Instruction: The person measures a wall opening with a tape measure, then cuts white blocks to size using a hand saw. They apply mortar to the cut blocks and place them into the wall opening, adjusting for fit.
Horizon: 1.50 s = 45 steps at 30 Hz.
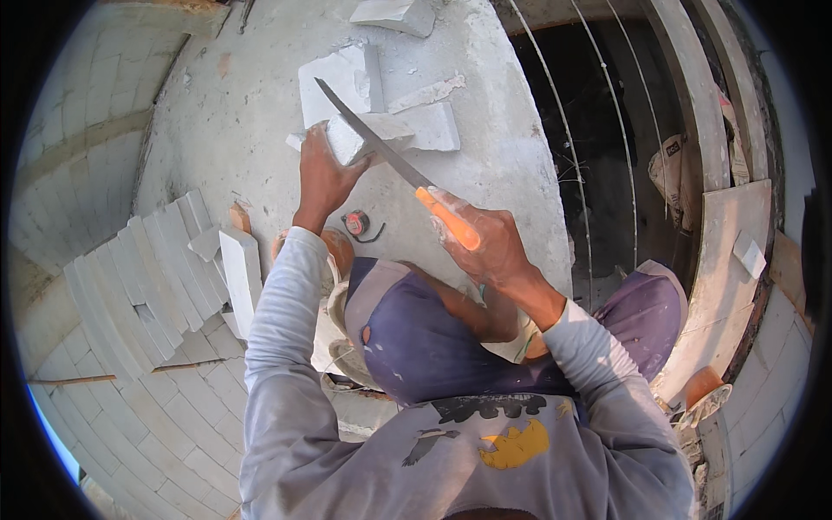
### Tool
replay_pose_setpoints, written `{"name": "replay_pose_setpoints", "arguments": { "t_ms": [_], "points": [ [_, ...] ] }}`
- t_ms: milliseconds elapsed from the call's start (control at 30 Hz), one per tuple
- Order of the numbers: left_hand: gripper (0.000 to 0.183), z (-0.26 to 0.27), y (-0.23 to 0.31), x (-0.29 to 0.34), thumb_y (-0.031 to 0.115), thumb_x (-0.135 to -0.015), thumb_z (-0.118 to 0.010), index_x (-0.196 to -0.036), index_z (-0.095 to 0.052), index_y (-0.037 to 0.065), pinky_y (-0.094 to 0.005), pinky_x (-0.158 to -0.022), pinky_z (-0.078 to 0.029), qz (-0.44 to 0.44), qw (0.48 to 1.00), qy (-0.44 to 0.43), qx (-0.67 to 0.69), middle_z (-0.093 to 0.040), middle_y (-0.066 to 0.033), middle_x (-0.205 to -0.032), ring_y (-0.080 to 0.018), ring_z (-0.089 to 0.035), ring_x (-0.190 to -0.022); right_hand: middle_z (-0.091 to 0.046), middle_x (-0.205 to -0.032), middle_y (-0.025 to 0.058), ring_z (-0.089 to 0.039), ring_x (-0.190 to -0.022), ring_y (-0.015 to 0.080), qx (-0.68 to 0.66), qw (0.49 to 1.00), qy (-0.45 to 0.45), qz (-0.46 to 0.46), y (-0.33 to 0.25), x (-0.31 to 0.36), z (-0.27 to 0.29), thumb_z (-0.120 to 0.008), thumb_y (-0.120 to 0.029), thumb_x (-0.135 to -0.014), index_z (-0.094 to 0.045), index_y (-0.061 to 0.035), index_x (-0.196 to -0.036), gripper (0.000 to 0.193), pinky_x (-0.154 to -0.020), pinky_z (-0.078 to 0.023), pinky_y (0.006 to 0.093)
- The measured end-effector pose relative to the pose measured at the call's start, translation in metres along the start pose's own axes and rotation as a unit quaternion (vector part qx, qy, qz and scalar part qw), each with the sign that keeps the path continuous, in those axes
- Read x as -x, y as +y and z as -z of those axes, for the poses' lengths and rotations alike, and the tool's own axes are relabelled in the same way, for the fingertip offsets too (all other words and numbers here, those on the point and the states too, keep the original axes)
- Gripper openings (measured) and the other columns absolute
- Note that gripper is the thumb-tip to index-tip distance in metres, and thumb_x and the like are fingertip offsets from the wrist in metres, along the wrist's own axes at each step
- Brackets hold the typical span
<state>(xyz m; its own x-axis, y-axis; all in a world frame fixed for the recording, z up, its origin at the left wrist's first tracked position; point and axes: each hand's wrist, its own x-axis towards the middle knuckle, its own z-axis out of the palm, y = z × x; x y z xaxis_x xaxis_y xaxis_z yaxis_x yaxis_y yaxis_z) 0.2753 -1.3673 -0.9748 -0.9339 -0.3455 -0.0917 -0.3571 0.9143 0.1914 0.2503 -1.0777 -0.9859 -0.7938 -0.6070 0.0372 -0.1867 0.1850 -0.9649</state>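
My right hand (496, 238) is wrapped round the orange handle of a hand saw (379, 143). The saw's long grey blade slants up and to the left, across a pale aerated concrete block (349, 137). Whether its teeth bite into the block cannot be made out. My left hand (328, 176) grips the near left end of that block, with the fingers partly hidden. Beneath and beyond lie a larger white block (345, 82) and a flat white piece (435, 126). A red and black tape measure (355, 223) rests on the concrete close to my left wrist.
Several long pale blocks (147, 269) are stacked at the left by a block wall (78, 165). Another offcut (394, 16) lies at the far edge. To the right, an opening in the slab is crossed by thin steel bars (604, 78). A board (728, 251) stands beyond my right knee.
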Motion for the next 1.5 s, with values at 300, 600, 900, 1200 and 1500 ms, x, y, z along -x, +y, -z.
{"name": "replay_pose_setpoints", "arguments": {
  "t_ms": [300, 600, 900, 1200, 1500],
  "points": [
    [0.087, -0.001, -0.002, 0.0, 0.032, -0.075, -0.09, -0.139, -0.047, -0.009, -0.0496, -0.107, -0.045, -0.008, 1.0, 0.004, 0.018, -0.056, -0.0268, -0.13, -0.0432, -0.055, -0.124, -0.075, -0.088, 0.0216, -0.073, -0.077, 0.0387, -0.003, 1.0, 0.025, -0.002, 0.015, 0.007, -0.009, -0.071, -0.024, -0.096, -0.069, -0.003, -0.131, 0.041, -0.072, -0.059, 0.0435],
    [0.087, 0.004, 0.024, 0.007, 0.032, -0.076, -0.089, -0.139, -0.046, -0.009, -0.0469, -0.108, -0.045, -0.016, 0.999, -0.03, 0.013, -0.056, -0.0271, -0.132, -0.0422, -0.054, -0.126, -0.077, -0.101, 0.0195, -0.077, -0.085, 0.034, -0.002, 0.998, 0.036, -0.05, 0.016, 0.017, -0.001, -0.075, -0.007, -0.089, -0.064, -0.0039, -0.139, 0.051, -0.075, -0.061, 0.04],
    [0.087, 0.004, 0.019, -0.005, 0.033, -0.075, -0.09, -0.138, -0.047, -0.008, -0.0467, -0.106, -0.046, -0.017, 0.999, -0.035, 0.012, -0.058, -0.0263, -0.129, -0.0416, -0.057, -0.122, -0.077, -0.104, 0.0188, -0.078, -0.085, 0.033, 0.0, 0.998, 0.019, -0.052, 0.006, -0.002, 0.002, -0.075, -0.01, -0.091, -0.068, -0.0026, -0.132, 0.042, -0.072, -0.062, 0.0385],
    [0.086, 0.003, 0.018, -0.004, 0.033, -0.076, -0.089, -0.137, -0.047, -0.01, -0.0478, -0.105, -0.046, -0.035, 0.999, -0.016, -0.002, -0.057, -0.0269, -0.128, -0.0427, -0.056, -0.122, -0.076, -0.112, 0.0208, -0.078, -0.096, 0.033, -0.021, 0.999, 0.047, -0.009, 0.015, 0.015, 0.0, -0.073, -0.008, -0.092, -0.066, 0.0003, -0.134, 0.044, -0.084, -0.062, 0.0361],
    [0.089, -0.001, 0.014, -0.004, 0.034, -0.075, -0.09, -0.138, -0.046, -0.01, -0.049, -0.106, -0.045, -0.029, 1.0, -0.006, -0.012, -0.056, -0.0276, -0.131, -0.0442, -0.054, -0.123, -0.076, -0.104, 0.0246, -0.077, -0.088, 0.0361, -0.005, 0.998, 0.037, -0.054, 0.008, 0.022, 0.0, -0.075, -0.012, -0.091, -0.065, 0.0006, -0.135, 0.047, -0.076, -0.061, 0.0377]
  ]
}}
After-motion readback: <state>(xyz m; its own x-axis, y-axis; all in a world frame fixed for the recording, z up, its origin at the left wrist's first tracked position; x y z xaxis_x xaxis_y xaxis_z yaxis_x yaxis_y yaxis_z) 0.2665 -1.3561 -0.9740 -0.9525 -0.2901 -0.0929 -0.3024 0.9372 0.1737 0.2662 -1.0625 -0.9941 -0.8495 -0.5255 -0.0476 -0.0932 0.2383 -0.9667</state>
